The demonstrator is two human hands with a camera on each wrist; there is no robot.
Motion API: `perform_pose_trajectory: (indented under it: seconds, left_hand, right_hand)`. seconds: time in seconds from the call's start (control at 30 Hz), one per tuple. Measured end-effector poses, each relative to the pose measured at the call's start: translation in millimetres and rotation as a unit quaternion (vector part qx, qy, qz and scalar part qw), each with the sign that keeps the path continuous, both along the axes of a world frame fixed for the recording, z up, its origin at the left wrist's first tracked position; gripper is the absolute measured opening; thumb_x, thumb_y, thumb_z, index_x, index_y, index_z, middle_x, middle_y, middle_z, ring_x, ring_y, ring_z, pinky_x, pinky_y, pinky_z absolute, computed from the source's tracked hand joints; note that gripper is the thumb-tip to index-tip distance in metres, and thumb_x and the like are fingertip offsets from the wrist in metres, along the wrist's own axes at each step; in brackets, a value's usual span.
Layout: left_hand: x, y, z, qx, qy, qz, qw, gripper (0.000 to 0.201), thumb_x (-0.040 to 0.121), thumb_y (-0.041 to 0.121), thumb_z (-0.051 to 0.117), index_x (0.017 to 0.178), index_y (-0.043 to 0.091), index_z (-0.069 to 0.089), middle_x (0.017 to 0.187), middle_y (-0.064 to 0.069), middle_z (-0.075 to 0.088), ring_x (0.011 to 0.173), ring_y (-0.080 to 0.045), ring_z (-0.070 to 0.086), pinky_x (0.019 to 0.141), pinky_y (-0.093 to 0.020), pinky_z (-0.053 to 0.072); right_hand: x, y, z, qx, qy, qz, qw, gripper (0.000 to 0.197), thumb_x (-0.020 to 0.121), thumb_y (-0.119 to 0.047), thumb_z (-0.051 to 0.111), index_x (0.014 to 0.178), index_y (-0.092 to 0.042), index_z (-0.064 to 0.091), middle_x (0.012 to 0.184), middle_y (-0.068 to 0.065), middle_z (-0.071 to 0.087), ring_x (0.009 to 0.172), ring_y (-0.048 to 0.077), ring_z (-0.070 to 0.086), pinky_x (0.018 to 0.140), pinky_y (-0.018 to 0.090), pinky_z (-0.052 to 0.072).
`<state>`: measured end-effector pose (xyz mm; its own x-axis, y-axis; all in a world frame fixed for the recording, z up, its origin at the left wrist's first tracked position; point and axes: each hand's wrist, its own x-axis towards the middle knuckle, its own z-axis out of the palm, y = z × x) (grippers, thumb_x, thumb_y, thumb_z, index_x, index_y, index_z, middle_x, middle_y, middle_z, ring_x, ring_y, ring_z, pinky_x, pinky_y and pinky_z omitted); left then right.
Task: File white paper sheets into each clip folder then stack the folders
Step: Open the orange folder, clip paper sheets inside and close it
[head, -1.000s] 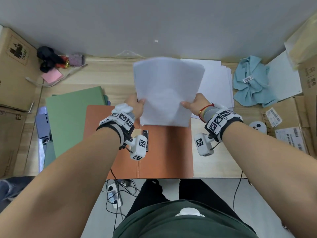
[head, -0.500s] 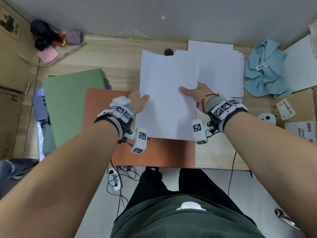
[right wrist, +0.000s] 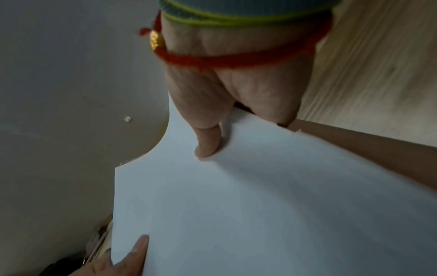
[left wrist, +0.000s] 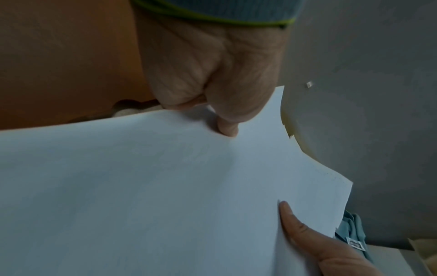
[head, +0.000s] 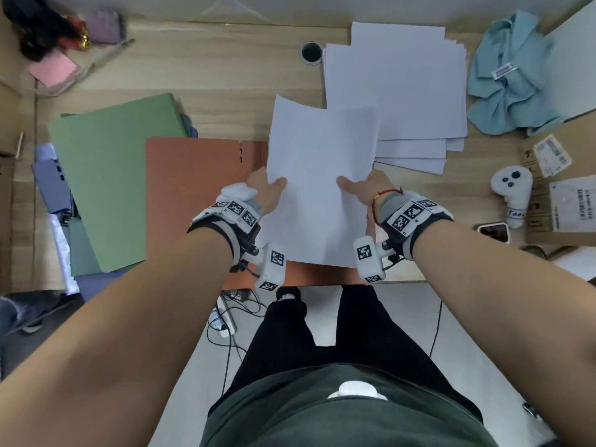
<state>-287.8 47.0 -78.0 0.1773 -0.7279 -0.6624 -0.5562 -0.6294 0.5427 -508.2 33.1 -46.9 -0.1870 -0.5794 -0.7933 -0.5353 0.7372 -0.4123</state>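
A small sheaf of white paper sheets hangs over the right half of an open orange clip folder at the table's front edge. My left hand pinches the sheaf's left edge, thumb on top, and my right hand pinches its right edge the same way. In the left wrist view the left hand has its thumb pressed on the paper sheets; in the right wrist view the right hand does likewise on the paper sheets. The folder's clip is hidden.
A fanned pile of loose white sheets lies at the back right. Green folders are stacked left of the orange one. A blue cloth, a white controller and cardboard boxes crowd the right side.
The sheaf, held upright a second ago, has tilted flatter and come down toward the orange folder. Both hands have kept hold of its edges.
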Motion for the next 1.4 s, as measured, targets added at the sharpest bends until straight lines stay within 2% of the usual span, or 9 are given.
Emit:
perform_pose_trajectory:
  seconds: [0.1,0.3,0.47,0.63,0.87,1.03,1.23,1.33,1.4]
  left_hand:
    - [1,3,4,0.019,-0.015,0.001,1.000,0.053,0.098,0.040,0.053,0.136,0.003,0.048,0.134,-0.013,0.058,0.119,-0.034,0.057,0.101,-0.048,0.046]
    - [0,19,-8,0.015,-0.003,0.040,0.999,0.060,0.093,0.049,0.054,0.137,0.008,0.049,0.135,-0.010,0.058,0.119,-0.033,0.058,0.099,-0.049,0.048]
    - [-3,33,-17,0.022,-0.019,0.053,0.998,0.068,0.086,0.057,0.056,0.131,0.006,0.054,0.126,-0.010,0.062,0.109,-0.032,0.062,0.090,-0.045,0.052]
    - [6,40,-10,0.024,-0.055,0.079,0.995,0.040,0.090,0.044,0.063,0.119,0.017,0.058,0.107,0.003,0.065,0.075,-0.017,0.061,0.065,-0.026,0.046]
    - [4,34,-2,0.091,-0.155,-0.070,0.981,0.045,0.083,0.025,0.073,0.125,0.016,0.060,0.120,-0.004,0.066,0.107,-0.025,0.063,0.081,-0.029,0.048]
    - [-10,28,-9,0.064,-0.193,-0.026,0.979,0.017,0.081,0.031,0.069,0.074,0.023,0.056,0.084,-0.001,0.064,0.084,-0.022,0.068,0.064,-0.026,0.047]
    - [-12,22,-19,0.074,-0.217,-0.047,0.972,0.020,0.074,0.035,0.075,0.079,0.021,0.062,0.071,0.002,0.057,0.060,-0.014,0.052,0.042,-0.019,0.029]
    - [-9,18,-29,0.095,-0.210,-0.051,0.972,0.036,0.091,0.027,0.066,0.065,0.016,0.044,0.063,0.002,0.042,0.052,-0.009,0.037,0.044,-0.018,0.026]
    - [-6,17,-26,0.085,-0.193,-0.069,0.975,0.045,0.084,0.031,0.071,0.059,0.020,0.036,0.068,-0.001,0.047,0.061,-0.015,0.047,0.055,-0.023,0.039]
  right_hand:
    - [1,8,3,-0.014,-0.011,-0.016,1.000,0.069,0.083,-0.050,0.069,0.133,-0.005,0.052,0.124,0.006,0.061,0.111,0.026,0.058,0.084,0.031,0.042]
    - [-6,20,-1,0.030,-0.017,-0.021,0.999,0.104,0.059,-0.069,0.074,0.139,-0.008,0.046,0.136,0.007,0.056,0.121,0.031,0.056,0.100,0.045,0.047]
    - [-8,17,-10,0.030,0.033,0.029,0.999,0.093,0.084,-0.056,0.064,0.147,0.000,0.028,0.147,0.016,0.043,0.121,0.029,0.051,0.097,0.037,0.041]
    - [-19,23,-16,0.013,0.070,0.045,0.996,0.070,0.085,-0.046,0.067,0.136,-0.002,0.048,0.133,0.012,0.057,0.120,0.032,0.055,0.090,0.033,0.043]
    - [-34,33,-22,0.012,0.067,0.051,0.996,0.055,0.089,-0.038,0.066,0.131,-0.006,0.052,0.125,0.010,0.061,0.114,0.030,0.058,0.082,0.027,0.040]
    - [-31,30,-22,0.020,0.077,0.051,0.996,0.059,0.092,-0.037,0.063,0.137,-0.002,0.046,0.133,0.013,0.055,0.122,0.032,0.053,0.086,0.030,0.038]
    - [-29,28,-19,0.027,0.084,0.058,0.994,0.064,0.094,-0.038,0.060,0.142,0.000,0.039,0.142,0.014,0.048,0.129,0.033,0.047,0.091,0.030,0.037]
    - [-27,28,-20,0.029,0.082,0.057,0.995,0.061,0.093,-0.038,0.060,0.138,0.000,0.043,0.137,0.014,0.052,0.125,0.033,0.050,0.084,0.029,0.035]
    - [-26,28,-22,0.032,0.076,0.055,0.995,0.060,0.093,-0.038,0.061,0.136,-0.001,0.045,0.133,0.014,0.055,0.122,0.032,0.052,0.083,0.029,0.035]
